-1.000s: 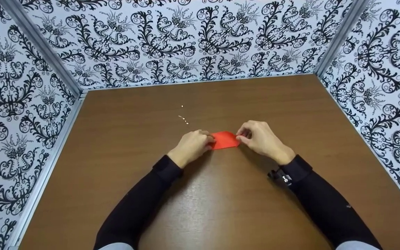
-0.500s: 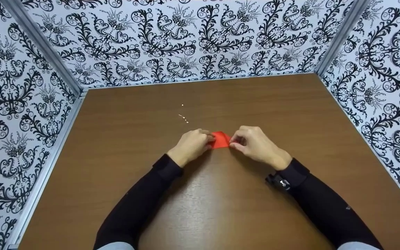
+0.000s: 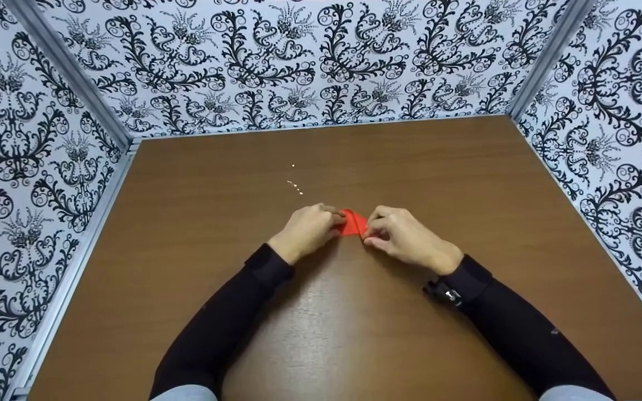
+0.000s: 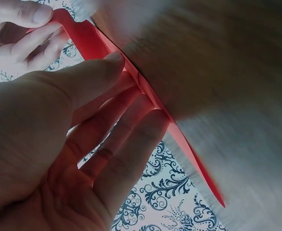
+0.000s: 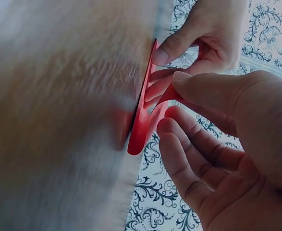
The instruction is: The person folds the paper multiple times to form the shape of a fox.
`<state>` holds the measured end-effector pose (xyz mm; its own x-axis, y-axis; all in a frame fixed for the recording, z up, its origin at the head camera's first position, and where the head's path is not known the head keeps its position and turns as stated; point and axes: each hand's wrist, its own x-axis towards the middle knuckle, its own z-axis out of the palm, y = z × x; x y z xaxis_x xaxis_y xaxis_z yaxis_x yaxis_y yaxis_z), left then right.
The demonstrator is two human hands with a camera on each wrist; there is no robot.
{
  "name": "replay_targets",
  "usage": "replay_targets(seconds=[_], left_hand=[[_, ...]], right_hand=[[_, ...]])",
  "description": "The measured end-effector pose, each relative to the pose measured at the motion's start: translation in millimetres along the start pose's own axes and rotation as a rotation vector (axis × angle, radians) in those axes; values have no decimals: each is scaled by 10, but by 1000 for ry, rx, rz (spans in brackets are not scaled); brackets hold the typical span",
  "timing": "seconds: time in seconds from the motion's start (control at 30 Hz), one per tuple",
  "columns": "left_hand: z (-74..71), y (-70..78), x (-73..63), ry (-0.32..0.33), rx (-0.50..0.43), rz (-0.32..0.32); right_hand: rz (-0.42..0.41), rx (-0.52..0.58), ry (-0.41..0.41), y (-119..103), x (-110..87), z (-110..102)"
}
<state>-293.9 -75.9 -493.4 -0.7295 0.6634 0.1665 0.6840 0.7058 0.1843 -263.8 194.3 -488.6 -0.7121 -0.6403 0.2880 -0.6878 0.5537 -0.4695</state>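
A small sheet of red paper (image 3: 349,224) lies on the brown table between both hands, its right part bent up and over toward the left. My left hand (image 3: 309,227) holds the sheet's left end, thumb and fingertips against it. In the left wrist view, the thumb (image 4: 97,74) of that hand sits on the red paper (image 4: 90,43) close to the table surface. My right hand (image 3: 404,236) pinches the lifted right edge. Seen from the right wrist, the thumb (image 5: 198,86) is on the raised flap, and the other fingers (image 5: 179,154) hang bent below.
Several tiny white specks (image 3: 297,187) lie on the table (image 3: 215,178) beyond the left hand. Patterned black-and-white walls (image 3: 298,61) enclose its back and both sides. Black sleeves cover both forearms, with a dark device (image 3: 443,292) at the right wrist.
The right hand has moved left and slightly nearer with the paper's right edge, bending it over so that less of the sheet shows. The left hand has stayed nearly still.
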Motion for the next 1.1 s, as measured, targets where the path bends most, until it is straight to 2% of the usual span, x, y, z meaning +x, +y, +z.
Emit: replay_targets(seconds=[0.4, 0.8, 1.1], left_hand=[[35, -29, 12, -17, -14, 11], [42, -33, 3, -36, -17, -1], [30, -35, 18, -25, -16, 14]], right_hand=[[-32, -39, -89, 12, 30, 77], [-14, -43, -119, -2, 30, 94], [-36, -43, -101, 8, 46, 110]])
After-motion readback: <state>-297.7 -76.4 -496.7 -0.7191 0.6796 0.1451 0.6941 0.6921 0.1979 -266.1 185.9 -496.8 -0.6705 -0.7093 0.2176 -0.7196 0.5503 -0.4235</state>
